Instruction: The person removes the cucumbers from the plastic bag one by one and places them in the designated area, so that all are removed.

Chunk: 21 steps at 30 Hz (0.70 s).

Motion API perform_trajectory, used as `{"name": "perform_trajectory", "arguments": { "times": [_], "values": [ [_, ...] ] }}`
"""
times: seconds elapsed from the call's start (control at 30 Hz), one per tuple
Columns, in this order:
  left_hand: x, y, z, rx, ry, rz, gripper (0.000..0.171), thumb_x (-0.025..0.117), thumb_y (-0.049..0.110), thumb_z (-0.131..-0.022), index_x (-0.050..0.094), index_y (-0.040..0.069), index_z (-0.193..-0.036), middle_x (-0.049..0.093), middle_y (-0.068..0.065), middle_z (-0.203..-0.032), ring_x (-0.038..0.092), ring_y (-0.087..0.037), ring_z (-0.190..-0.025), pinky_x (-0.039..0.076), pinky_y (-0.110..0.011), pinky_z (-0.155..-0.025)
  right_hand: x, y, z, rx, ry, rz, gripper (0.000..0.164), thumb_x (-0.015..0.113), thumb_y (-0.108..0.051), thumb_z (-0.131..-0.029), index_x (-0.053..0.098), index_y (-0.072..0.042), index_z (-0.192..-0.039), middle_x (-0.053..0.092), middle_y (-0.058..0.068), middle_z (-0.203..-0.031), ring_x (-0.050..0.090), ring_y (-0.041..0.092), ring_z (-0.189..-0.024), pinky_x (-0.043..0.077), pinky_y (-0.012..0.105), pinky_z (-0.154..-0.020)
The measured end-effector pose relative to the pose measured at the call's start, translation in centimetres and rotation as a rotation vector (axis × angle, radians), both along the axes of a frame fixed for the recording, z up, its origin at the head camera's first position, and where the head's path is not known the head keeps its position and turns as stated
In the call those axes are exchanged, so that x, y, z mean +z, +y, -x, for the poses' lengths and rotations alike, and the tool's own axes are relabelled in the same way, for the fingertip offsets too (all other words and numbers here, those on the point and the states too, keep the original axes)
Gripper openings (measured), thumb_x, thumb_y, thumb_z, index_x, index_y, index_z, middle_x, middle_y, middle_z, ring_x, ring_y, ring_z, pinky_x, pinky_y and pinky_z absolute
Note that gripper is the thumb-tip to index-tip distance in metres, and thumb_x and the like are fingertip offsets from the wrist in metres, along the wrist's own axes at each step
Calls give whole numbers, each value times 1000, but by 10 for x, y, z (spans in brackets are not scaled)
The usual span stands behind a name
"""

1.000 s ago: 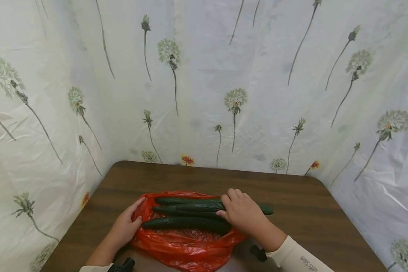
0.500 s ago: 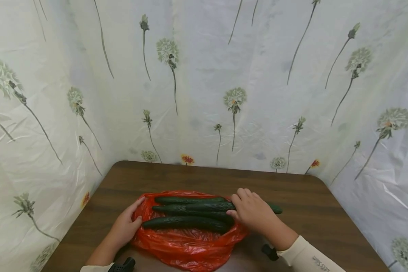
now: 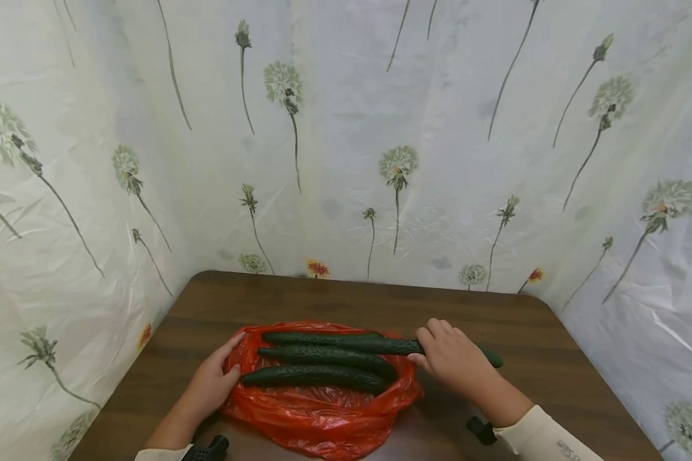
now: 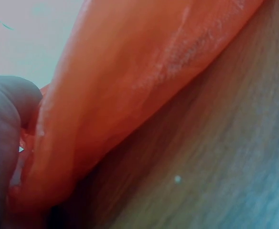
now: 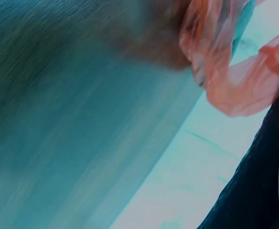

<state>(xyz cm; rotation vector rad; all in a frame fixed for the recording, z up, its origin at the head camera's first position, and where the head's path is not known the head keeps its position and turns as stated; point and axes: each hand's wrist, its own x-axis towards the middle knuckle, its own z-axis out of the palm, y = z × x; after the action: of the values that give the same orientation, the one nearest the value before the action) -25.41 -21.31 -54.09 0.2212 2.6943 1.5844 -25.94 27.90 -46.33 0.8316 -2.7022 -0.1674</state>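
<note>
My right hand (image 3: 452, 358) grips a long dark green cucumber (image 3: 400, 346) near its middle, over the right side of a red plastic bag (image 3: 317, 422). One end of this cucumber sticks out past the hand; the other overlaps a cucumber at the back of the bag. Three cucumbers lie side by side in the bag's mouth: back (image 3: 317, 339), middle (image 3: 329, 358) and front (image 3: 317, 378). With thumb and fingers, my left hand (image 3: 210, 381) holds the bag's left rim. The right wrist view shows the held cucumber (image 5: 254, 167) as a dark bar beside the bag's edge (image 5: 235, 95).
The bag rests on a dark brown wooden table (image 3: 496, 320) with rounded far corners. A pale curtain (image 3: 334, 160) printed with dandelions stands behind the table and along both sides. Black devices sit at the left wrist (image 3: 207, 449) and right wrist (image 3: 482, 430).
My right hand has moved right, drawing the gripped cucumber lengthwise along the others and partly out of the bag. The left hand stays on the bag's rim, and the middle cucumber is now uncovered.
</note>
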Motion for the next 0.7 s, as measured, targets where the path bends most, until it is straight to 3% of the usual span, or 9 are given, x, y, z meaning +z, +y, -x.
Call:
{"name": "perform_trajectory", "arguments": {
  "times": [0.3, 0.7],
  "values": [
    [2, 2, 0, 8, 6, 13, 66, 54, 3, -102, 39, 21, -163, 36, -21, -166, 36, -42, -152, 33, -61, -121, -1, 27, -6, -34, -2, 22, 35, 72, -42, -97, 58, -11, -104, 43, -1, -90, 32, 14, -75, 29, 29, -65],
    [4, -1, -1, -15, -29, 11, 67, 54, 3, -102, 37, 21, -164, 33, -20, -168, 32, -40, -154, 32, -60, -121, -23, 69, -7, -25, 20, 2, 36, 73, -44, -96, 58, -12, -104, 44, -2, -90, 31, 12, -74, 31, 28, -63]
  ]
}}
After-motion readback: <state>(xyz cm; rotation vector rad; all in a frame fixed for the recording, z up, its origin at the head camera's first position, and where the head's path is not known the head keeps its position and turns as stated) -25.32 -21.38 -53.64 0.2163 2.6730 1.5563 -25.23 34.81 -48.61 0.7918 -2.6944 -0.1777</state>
